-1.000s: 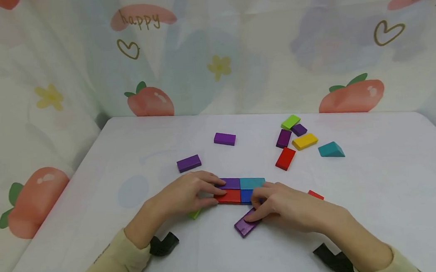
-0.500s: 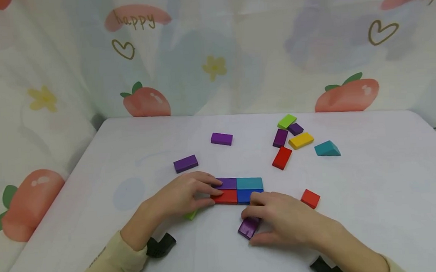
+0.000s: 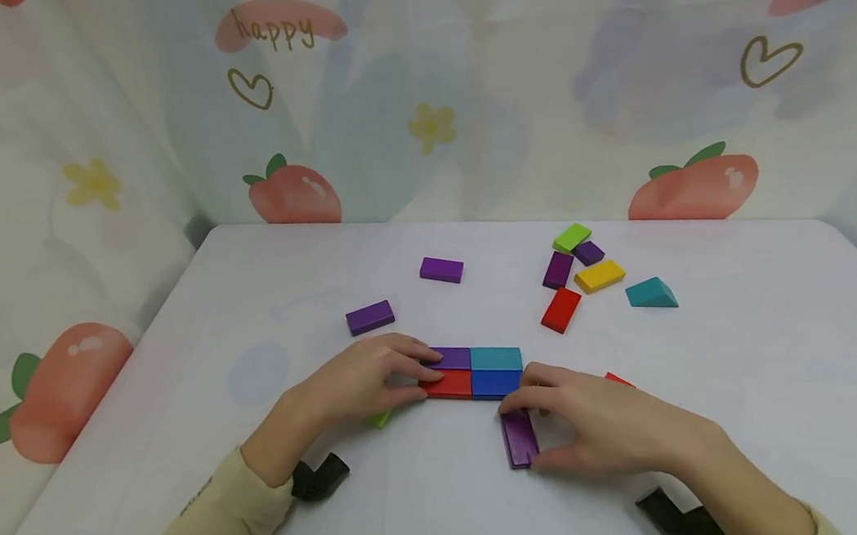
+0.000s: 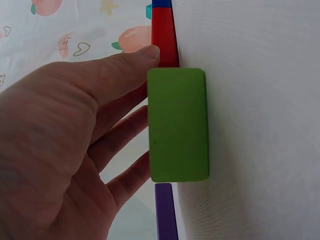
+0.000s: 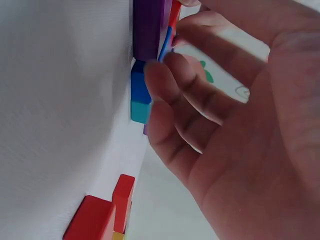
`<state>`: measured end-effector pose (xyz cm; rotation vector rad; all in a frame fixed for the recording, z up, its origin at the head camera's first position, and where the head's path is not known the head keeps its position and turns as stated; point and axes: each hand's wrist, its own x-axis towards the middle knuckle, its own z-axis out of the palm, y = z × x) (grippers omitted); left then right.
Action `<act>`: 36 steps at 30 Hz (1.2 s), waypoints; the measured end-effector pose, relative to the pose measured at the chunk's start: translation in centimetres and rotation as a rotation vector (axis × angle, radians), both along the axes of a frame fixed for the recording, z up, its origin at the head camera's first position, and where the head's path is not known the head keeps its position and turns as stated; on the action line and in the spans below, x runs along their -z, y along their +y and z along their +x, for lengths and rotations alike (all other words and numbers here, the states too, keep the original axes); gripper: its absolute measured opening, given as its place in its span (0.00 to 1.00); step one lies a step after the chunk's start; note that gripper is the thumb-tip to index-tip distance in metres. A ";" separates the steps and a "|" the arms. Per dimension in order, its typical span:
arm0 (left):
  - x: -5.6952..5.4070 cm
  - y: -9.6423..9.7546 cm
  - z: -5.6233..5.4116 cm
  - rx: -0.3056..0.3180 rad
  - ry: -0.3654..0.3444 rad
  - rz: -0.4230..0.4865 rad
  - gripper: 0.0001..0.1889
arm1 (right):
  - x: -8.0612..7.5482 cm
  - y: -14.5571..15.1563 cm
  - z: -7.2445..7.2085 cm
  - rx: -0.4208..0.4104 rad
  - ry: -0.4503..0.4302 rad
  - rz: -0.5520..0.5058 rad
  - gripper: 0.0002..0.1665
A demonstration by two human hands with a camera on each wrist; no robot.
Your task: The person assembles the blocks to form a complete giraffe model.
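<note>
Four-sided flat blocks form a tight rectangle in the head view: purple [image 3: 452, 358], teal [image 3: 496, 358], red [image 3: 450, 384] and blue [image 3: 496, 383]. My left hand [image 3: 362, 378] rests its fingertips on the rectangle's left end, the thumb touching the red block. Just below the blue block, a glossy dark purple block [image 3: 520, 439] lies lengthwise towards me. My right hand [image 3: 593, 421] pinches it, thumb at its near end and fingers at its far end. A green block [image 4: 178, 125] lies close to my left hand, mostly hidden in the head view.
Two purple blocks [image 3: 370, 318] lie farther back. At the back right are a cluster with a yellow block [image 3: 600, 277] and a red block [image 3: 560, 310], and a teal wedge [image 3: 651, 293]. Another red block [image 3: 619, 380] is partly hidden behind my right hand.
My right hand has turned the dark purple block from slanted to nearly straight and shifted it right, below the blue block. The left hand stays on the rectangle's left end.
</note>
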<state>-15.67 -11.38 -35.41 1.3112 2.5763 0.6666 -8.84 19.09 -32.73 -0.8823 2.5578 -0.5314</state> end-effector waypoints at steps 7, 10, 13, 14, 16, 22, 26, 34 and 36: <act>-0.1 0.1 -0.1 0.002 -0.004 -0.009 0.16 | 0.4 -0.1 -0.4 -0.002 0.010 -0.025 0.27; -0.1 0.0 0.0 -0.002 -0.007 -0.012 0.16 | 0.4 -0.1 -0.5 -0.005 0.010 -0.010 0.27; -0.1 0.0 0.0 -0.004 -0.009 -0.009 0.16 | 0.2 -0.2 -0.5 -0.014 0.028 0.022 0.27; -0.1 0.0 0.1 -0.003 -0.009 -0.006 0.16 | 0.2 -0.2 -0.4 -0.021 0.040 0.032 0.27; -0.1 0.0 0.1 -0.004 -0.011 -0.002 0.16 | 0.1 -0.2 -0.3 -0.038 0.071 0.045 0.27; -0.2 0.2 0.1 -0.009 -0.017 0.002 0.16 | 0.1 -0.1 -0.2 -0.075 0.143 0.059 0.26; -0.1 0.3 0.1 -0.006 -0.014 0.003 0.16 | 0.0 0.0 -0.2 -0.079 0.143 0.063 0.26; -0.1 0.3 0.1 0.000 -0.002 0.009 0.16 | -0.2 0.1 -0.3 -0.086 0.150 0.063 0.26; -0.1 0.2 0.1 0.000 0.001 0.012 0.16 | -0.2 0.1 -0.4 -0.086 0.169 0.057 0.25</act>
